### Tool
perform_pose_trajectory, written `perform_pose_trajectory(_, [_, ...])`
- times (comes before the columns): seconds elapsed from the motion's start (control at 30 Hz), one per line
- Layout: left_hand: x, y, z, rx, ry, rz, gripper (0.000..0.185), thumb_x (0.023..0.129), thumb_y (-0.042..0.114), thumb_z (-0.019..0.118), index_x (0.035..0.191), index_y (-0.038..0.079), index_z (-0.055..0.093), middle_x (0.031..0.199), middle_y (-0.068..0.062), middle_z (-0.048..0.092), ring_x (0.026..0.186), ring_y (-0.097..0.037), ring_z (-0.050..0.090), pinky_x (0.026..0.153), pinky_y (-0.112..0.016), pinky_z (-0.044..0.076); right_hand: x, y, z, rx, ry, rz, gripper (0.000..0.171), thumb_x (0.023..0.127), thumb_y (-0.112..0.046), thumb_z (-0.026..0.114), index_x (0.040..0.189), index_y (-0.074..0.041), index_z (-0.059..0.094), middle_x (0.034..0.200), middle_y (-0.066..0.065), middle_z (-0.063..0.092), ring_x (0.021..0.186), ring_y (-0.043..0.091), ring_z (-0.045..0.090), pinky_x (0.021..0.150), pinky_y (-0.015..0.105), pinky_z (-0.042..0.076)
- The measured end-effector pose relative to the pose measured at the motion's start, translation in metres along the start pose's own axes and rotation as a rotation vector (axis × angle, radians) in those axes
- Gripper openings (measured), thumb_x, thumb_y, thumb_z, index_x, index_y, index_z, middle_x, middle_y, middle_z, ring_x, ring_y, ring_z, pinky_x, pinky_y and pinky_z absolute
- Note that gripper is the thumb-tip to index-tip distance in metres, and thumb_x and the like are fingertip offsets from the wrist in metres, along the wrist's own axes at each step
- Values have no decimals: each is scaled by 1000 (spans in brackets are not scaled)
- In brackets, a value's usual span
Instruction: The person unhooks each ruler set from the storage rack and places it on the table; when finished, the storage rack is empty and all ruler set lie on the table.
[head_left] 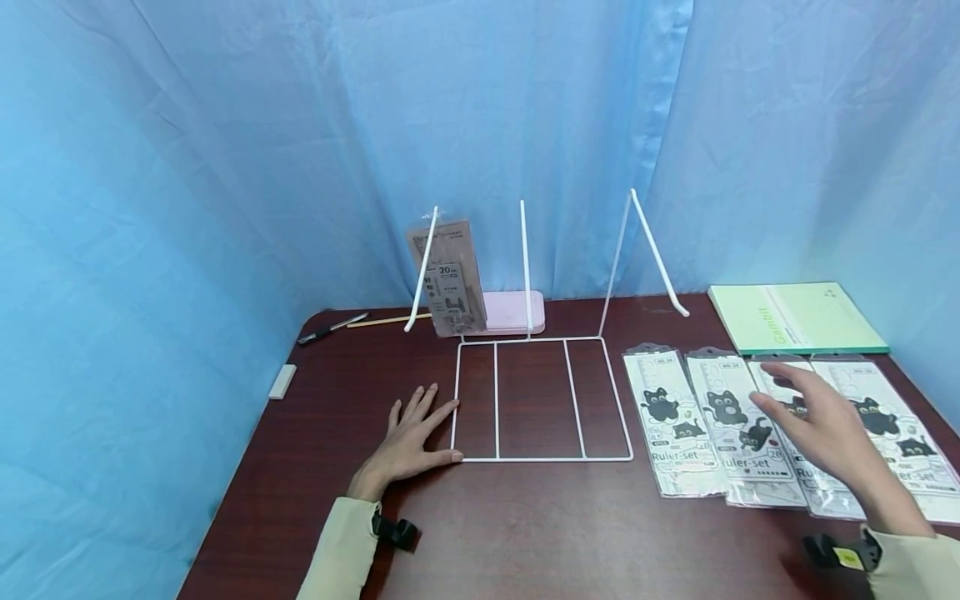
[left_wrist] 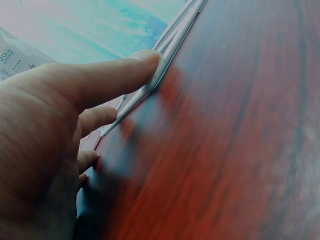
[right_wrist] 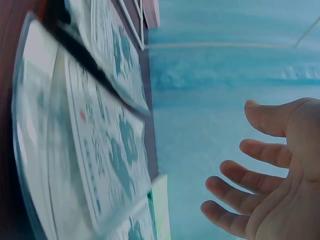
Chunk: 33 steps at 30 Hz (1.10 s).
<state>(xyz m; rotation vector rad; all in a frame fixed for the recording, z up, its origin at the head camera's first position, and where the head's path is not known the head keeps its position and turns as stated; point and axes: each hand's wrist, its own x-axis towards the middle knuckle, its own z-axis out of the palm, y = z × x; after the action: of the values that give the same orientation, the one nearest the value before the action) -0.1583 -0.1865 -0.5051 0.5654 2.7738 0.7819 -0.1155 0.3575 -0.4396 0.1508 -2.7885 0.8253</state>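
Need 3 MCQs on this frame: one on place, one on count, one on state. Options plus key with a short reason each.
1. Where does the left hand lie?
A. flat on the table, against the wire rack
B. on the green notebook
C. on the pen

2. How many ruler-set packs lie in the row right of the rack?
A. two
B. four
C. six

3. What is the right hand doing?
A. pinching a pack
B. fist on the table
C. open, above the packs, holding nothing

Key: 1 A, its thumb tip meets the rack's base wire in the left wrist view. 2 B, four overlapping packs. 3 C, fingers spread and apart from the packs in the right wrist view.
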Motion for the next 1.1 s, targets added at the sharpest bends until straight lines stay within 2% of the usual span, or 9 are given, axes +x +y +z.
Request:
perform_pose_trajectory(0.07, [0,0,0,0,-7,-3,85,86,53,72,157,26,36,170,-13,12,159,-38,2,121,-69,-2,2,-6,4,5,-1,-9,54,100,-23,62,145,3,46,136,36,51,116,51,48,90,56,42])
perform_pose_trajectory(0.17, [0,0,0,-1,-12,-3,85,86,53,72,158,26,34,171,-13,10,159,-38,2,121,-69,-3,4,-15,9,27,-10,-15,55,99,-23,64,144,3,46,139,34,50,118,51,48,92,54,42])
perform_pose_trajectory(0.3, [-1,0,-1,-3,-10,0,85,86,52,72,158,26,35,170,-13,11,159,-38,2,121,-69,-3,5,-27,15,45,-23,-25,55,98,-23,65,143,4,47,140,35,49,121,53,49,90,63,40])
perform_pose_trajectory(0.57, [0,-1,0,-1,-7,7,85,86,53,72,157,26,36,170,-14,12,158,-39,3,121,-70,-1,8,-40,32,71,-35,-71,52,97,-23,66,140,1,50,138,32,52,119,50,52,89,65,42])
perform_pose_trajectory(0.77, [1,-1,0,1,0,9,84,86,53,72,156,24,38,170,-15,13,158,-40,4,120,-71,0,9,-49,46,92,-59,-97,53,96,-24,68,139,2,51,137,31,54,122,51,51,93,67,40])
perform_pose_trajectory(1.1, [1,0,0,0,-17,4,83,86,53,72,157,25,37,170,-15,11,158,-40,2,120,-71,-1,9,-67,65,115,-139,-82,55,97,-28,66,142,0,50,140,29,53,126,50,50,97,68,40])
